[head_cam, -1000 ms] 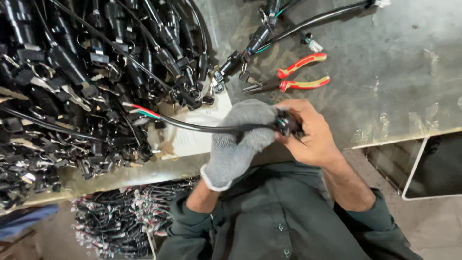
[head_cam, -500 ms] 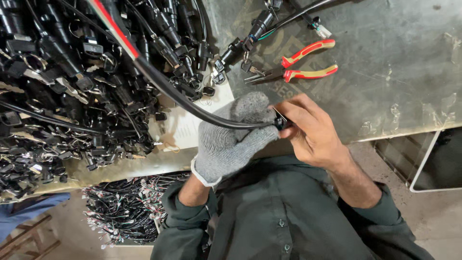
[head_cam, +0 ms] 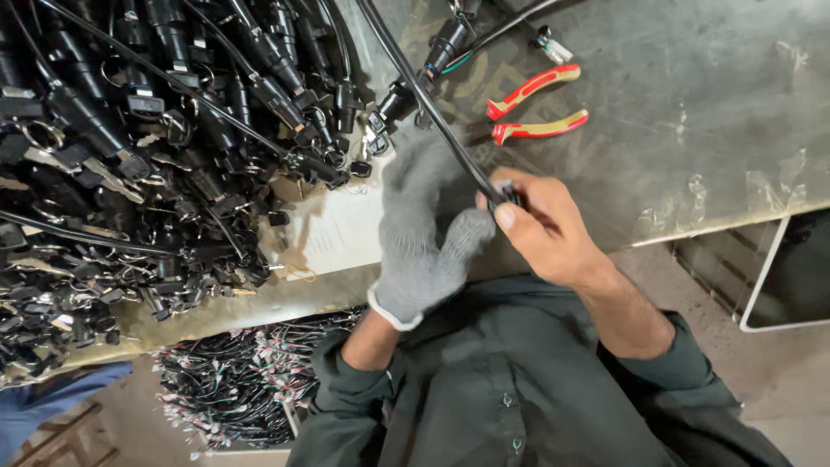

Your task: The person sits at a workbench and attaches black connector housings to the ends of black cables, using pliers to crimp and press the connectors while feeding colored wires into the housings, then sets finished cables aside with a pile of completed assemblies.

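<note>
Both hands were clamped on one black sheathed cable [head_cam: 432, 108] at the grey metal bench [head_cam: 692, 130].
The grey-gloved left hand [head_cam: 424, 233] and bare right hand [head_cam: 540, 229] pinched its near end; a heap of black corded connectors [head_cam: 130, 156] lay beside, seemingly unhandled.

A grey knitted cloth glove [head_cam: 421, 233] covers the left hand, the black cable [head_cam: 432, 108] looks smooth and glossy, the pliers [head_cam: 536, 108] have shiny red plastic handles, and the desk [head_cam: 692, 130] is dull, scuffed metal.
</note>
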`<action>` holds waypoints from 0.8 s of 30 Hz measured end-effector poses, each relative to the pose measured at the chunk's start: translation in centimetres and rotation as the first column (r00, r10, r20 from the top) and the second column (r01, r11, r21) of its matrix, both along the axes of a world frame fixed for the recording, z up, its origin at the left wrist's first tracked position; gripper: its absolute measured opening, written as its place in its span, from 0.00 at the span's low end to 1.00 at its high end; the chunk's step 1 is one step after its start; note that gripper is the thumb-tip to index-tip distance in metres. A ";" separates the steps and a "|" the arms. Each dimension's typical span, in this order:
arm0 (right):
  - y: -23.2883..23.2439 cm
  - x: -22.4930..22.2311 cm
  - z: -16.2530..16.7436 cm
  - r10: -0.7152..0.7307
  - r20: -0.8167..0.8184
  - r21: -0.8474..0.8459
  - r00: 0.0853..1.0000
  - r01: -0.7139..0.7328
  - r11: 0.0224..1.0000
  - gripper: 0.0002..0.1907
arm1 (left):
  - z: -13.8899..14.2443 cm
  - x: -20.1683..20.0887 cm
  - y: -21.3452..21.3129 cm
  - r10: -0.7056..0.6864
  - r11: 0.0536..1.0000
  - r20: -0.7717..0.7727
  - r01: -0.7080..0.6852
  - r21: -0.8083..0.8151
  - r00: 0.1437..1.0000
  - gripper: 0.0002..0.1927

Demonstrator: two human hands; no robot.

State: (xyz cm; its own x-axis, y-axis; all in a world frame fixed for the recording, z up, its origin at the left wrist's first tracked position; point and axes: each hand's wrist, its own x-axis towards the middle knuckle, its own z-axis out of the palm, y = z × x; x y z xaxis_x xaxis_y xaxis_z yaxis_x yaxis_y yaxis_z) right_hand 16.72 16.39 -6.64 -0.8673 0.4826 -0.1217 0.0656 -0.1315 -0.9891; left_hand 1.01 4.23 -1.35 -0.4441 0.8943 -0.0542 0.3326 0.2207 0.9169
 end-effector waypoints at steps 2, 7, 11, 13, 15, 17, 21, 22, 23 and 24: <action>0.0 0.4 -0.1 0.056 0.017 0.111 0.998 -0.058 0.992 0.13 | -0.8 -0.9 -0.2 -0.142 0.985 -0.039 0.145 0.095 0.989 0.27; 0.3 1.2 -1.9 -0.002 0.101 0.229 0.995 -0.021 0.973 0.14 | -2.0 -1.3 -0.1 -0.260 0.929 -0.090 0.274 0.249 0.961 0.30; 1.7 2.2 -2.5 0.193 0.286 0.207 0.938 -0.257 0.944 0.20 | -1.0 -1.4 0.2 -0.343 0.913 0.050 0.320 0.254 0.938 0.18; 1.7 3.0 -2.1 0.406 -0.040 -0.066 0.913 -0.407 0.911 0.18 | -0.3 -1.9 0.3 -0.538 0.807 0.177 0.443 0.391 0.824 0.06; 1.0 3.7 -1.9 0.445 -0.197 -0.310 0.874 -0.486 0.817 0.26 | 0.3 -1.9 0.0 -0.484 0.837 0.164 0.400 0.374 0.859 0.10; 0.0 3.8 -2.5 0.406 -0.163 -0.492 0.899 -0.431 0.756 0.31 | 0.5 -1.7 -0.1 -0.432 0.856 0.167 0.345 0.386 0.886 0.09; -1.8 2.5 -5.0 0.150 -0.233 -0.513 0.961 -0.253 0.820 0.31 | -0.5 -0.3 -0.2 -0.239 0.913 0.241 0.133 0.385 0.941 0.05; -2.2 2.0 -5.4 0.099 -0.189 -0.402 0.977 -0.169 0.900 0.31 | -0.8 0.2 -0.2 -0.168 0.932 0.264 0.066 0.357 0.950 0.06; -2.6 1.5 -5.4 0.045 -0.154 -0.280 0.987 -0.087 0.956 0.30 | -1.2 0.5 -0.3 -0.110 0.962 0.413 -0.006 0.271 0.904 0.09; -2.8 0.8 -5.2 -0.060 -0.127 -0.210 0.990 0.032 0.977 0.28 | -1.7 0.7 -0.3 -0.045 0.982 0.546 -0.064 0.179 0.836 0.13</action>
